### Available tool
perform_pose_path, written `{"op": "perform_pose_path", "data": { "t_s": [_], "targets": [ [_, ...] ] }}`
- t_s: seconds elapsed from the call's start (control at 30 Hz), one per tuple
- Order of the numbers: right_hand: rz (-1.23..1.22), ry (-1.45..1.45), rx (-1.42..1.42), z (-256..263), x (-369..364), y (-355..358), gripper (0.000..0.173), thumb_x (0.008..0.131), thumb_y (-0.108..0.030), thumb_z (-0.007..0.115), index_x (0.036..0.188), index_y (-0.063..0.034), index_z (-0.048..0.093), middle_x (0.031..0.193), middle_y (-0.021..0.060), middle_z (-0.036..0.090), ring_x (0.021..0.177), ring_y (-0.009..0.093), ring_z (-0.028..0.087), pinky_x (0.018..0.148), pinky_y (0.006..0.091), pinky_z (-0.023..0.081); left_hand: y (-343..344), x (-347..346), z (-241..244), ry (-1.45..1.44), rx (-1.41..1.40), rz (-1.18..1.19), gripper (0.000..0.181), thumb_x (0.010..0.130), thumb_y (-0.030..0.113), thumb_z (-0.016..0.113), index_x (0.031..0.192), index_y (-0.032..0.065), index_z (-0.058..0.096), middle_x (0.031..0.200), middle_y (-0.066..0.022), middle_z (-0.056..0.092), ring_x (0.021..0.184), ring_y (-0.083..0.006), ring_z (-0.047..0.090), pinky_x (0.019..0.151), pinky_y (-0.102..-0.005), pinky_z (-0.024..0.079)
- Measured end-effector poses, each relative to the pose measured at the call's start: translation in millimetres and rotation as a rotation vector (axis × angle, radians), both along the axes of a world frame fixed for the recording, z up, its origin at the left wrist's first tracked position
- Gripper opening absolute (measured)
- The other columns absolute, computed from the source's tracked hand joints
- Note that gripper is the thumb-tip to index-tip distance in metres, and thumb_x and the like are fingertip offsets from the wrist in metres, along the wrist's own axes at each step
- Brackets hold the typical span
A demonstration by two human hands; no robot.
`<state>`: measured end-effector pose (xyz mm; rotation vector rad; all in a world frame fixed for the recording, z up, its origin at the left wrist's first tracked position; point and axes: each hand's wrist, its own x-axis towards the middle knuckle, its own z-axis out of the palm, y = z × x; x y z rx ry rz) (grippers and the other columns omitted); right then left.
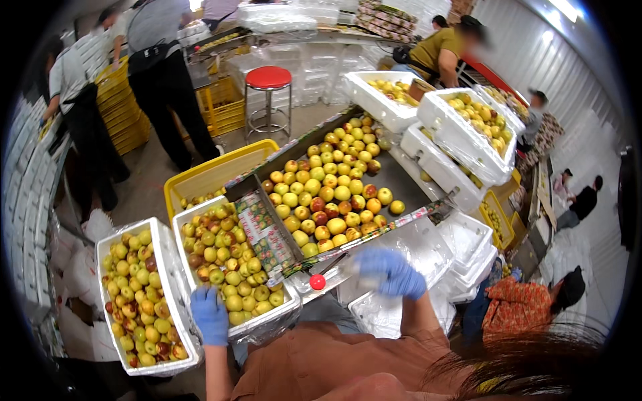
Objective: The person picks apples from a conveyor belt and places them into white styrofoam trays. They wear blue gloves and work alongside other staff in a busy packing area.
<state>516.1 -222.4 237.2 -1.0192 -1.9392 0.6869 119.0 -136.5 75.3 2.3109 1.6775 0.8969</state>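
Note:
My left hand [209,315], in a blue glove, rests on the near left rim of a white foam box [266,321] filled with yellow-green and reddish jujubes [238,285]. My right hand [391,273], gloved in blue and blurred, is raised beside the near edge of a sorting tray [401,173]; its fingers are too blurred to tell whether they hold anything. Many round jujubes [326,193] lie spread over the dark tray. A lever with a red ball knob [317,282] sticks out between my hands. Printed cardboard [261,230] lines the tray's left end, beside the box.
Another full foam box [168,295] stands at the left, a yellow crate [200,173] behind. More foam boxes of fruit [426,163] are stacked to the right, with wrapped white boxes [461,245] below them. A red stool [268,78] stands beyond the tray. Several people work around.

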Motion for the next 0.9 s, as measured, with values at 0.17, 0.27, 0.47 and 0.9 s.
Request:
{"op": "perform_pose_path", "data": {
  "t_s": [0.17,0.27,0.47,0.9],
  "targets": [
    [-0.603,-0.49,0.044,5,83,62,0.039,0.085,-0.022,0.068,0.121,-0.0078,0.064,0.118,0.013,0.064,0.109,0.029,0.061,0.096,0.0372,0.048,-33,-8,-44,0.028,0.009,0.039,0.045,0.087,0.011,0.056,0.129,-0.0038,0.054,0.134,-0.022,0.053,0.124,-0.04,0.049,0.111,-0.0498,0.031],
    [-0.78,-0.956,-0.257,-1,119,98,0.051,0.078,-0.029,0.069,0.125,-0.0112,0.062,0.12,0.0158,0.064,0.112,0.033,0.06,0.096,0.0404,0.048,-31,-3,-39,0.003,-0.05,0.002,0.049,0.089,0.016,0.055,0.134,-0.0051,0.05,0.14,-0.0236,0.049,0.129,-0.0415,0.044,0.114,-0.0516,0.027],
    [-0.552,-1.022,-0.66,-13,149,139,0.059,0.066,-0.03,0.074,0.12,-0.0082,0.064,0.111,0.019,0.067,0.105,0.035,0.064,0.092,0.0414,0.05,-34,24,15,0.15,-0.11,-0.319,0.046,0.086,0.019,0.062,0.131,0.009,0.057,0.142,-0.0201,0.046,0.133,-0.0408,0.041,0.112,-0.0539,0.029],
    [-0.403,0.836,-0.727,6,102,160,0.045,0.101,-0.046,0.043,0.12,-0.0071,0.056,0.094,0.0109,0.062,0.055,0.013,0.054,0.035,0.0193,0.036,-2,34,-13,-0.078,0.06,-0.211,0.042,0.075,0.002,0.065,0.117,0.0075,0.066,0.118,-0.0153,0.058,0.107,-0.0339,0.055,0.094,-0.0428,0.046]
  ]
}}
